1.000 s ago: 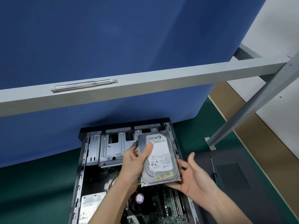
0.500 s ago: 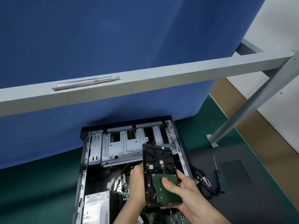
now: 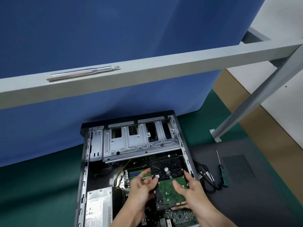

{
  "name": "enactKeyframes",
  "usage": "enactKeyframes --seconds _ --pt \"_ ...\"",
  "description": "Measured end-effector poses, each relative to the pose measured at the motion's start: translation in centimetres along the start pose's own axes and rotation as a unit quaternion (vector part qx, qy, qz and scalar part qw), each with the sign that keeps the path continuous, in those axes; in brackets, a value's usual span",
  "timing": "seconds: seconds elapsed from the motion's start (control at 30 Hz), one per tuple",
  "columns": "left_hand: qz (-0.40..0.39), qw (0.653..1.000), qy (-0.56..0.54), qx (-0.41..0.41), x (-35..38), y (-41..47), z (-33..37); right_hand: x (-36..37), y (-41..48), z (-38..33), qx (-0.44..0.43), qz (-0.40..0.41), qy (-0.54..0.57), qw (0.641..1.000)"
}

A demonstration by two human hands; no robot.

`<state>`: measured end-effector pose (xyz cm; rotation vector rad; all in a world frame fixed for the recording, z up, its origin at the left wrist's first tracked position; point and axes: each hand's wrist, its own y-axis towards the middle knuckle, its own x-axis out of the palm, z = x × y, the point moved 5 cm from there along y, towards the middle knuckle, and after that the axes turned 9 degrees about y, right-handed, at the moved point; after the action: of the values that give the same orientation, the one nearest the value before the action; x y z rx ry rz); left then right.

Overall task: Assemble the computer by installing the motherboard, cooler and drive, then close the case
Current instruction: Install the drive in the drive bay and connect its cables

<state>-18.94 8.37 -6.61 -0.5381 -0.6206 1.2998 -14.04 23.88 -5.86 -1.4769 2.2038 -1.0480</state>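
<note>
We see the hard drive (image 3: 167, 179) held over the open case (image 3: 83, 161), green circuit board facing up. Its long axis runs away from us twd the drive cage (image 3: 139, 141), connector end nearest us, far end just short of the cage's lower edge. Right hand (image 3: 188, 192) grasps it: thumb pressed on the green board, fingers curled under the right side & near end. Left hand (image 3: 142, 189) is blurred; its fingers look loosely spread, tips against the drive's left edge, not wrapped round it. Under the drive lies the motherboard (image 3: 136, 173), w/ the PSU (image 3: 98, 208) at the case's left near corner. Right of the case, loose cables (image 3: 206, 179) spill onto the dark side panel (image 3: 246, 177), and a green-handled screwdriver (image 3: 222, 176) lies on it just beside them. Above, a grey beam (image 3: 164, 63) crosses our view w/ a silver tool (image 3: 83, 73) resting on it, blue cloth (image 3: 114, 30) behind.
</note>
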Motion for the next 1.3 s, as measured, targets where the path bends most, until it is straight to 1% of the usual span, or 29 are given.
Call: enactKeyframes --seconds 0.1,0.2,0.33,0.37,0.43,0.5,0.53,0.63,0.7,0.8,1.03,1.17,1.23,1.3 --pt "0.025 1.000 -0.016 0.007 0.2 0.7 0.5 0.6 0.6 -0.1 -0.024 0.042 -0.079 0.996" --pt "0.041 0.999 0.007 0.002 0.6 1.7 1.0 0.9 1.2 -0.1 -0.049 0.093 -0.161 0.981" --pt "0.051 0.998 -0.027 -0.001 0.9 2.9 1.5 1.2 1.6 0.3 -0.053 0.130 -0.201 0.970" --pt "0.056 0.998 -0.041 -0.005 0.9 3.3 1.5 1.4 1.8 0.6 -0.048 0.136 -0.191 0.971" --pt "0.074 0.994 -0.084 -0.020 0.8 3.9 1.6 1.6 2.0 1.4 -0.034 0.147 -0.138 0.979" --pt "0.092 0.987 -0.123 -0.037 0.6 4.5 1.7 1.7 2.2 1.9 -0.021 0.152 -0.045 0.987" --pt "0.096 0.986 -0.130 -0.043 0.4 4.6 1.7 1.8 2.2 2.1 -0.014 0.154 0.019 0.988" --pt "0.086 0.987 -0.131 -0.046 0.4 4.8 1.6 1.9 2.3 2.2 0.015 0.169 0.195 0.966" --pt "0.076 0.987 -0.133 -0.047 0.5 4.9 1.6 1.8 2.2 2.2 0.024 0.189 0.245 0.951" --pt "0.074 0.987 -0.133 -0.043 0.6 4.8 1.6 1.8 2.0 2.3 0.023 0.198 0.277 0.940" --pt "0.076 0.983 -0.158 -0.047 1.2 4.9 2.1 2.5 2.2 1.9 0.003 0.209 0.298 0.931" --pt "0.047 0.986 -0.157 -0.043 1.5 5.3 2.5 3.1 3.1 0.8 -0.015 0.207 0.311 0.927" --pt "0.043 0.990 -0.133 -0.034 1.2 5.3 2.2 3.7 3.3 0.2 -0.031 0.187 0.309 0.932" --pt "0.058 0.996 -0.069 -0.009 0.8 5.2 2.3 4.0 4.1 -0.4 -0.036 0.183 0.305 0.934"
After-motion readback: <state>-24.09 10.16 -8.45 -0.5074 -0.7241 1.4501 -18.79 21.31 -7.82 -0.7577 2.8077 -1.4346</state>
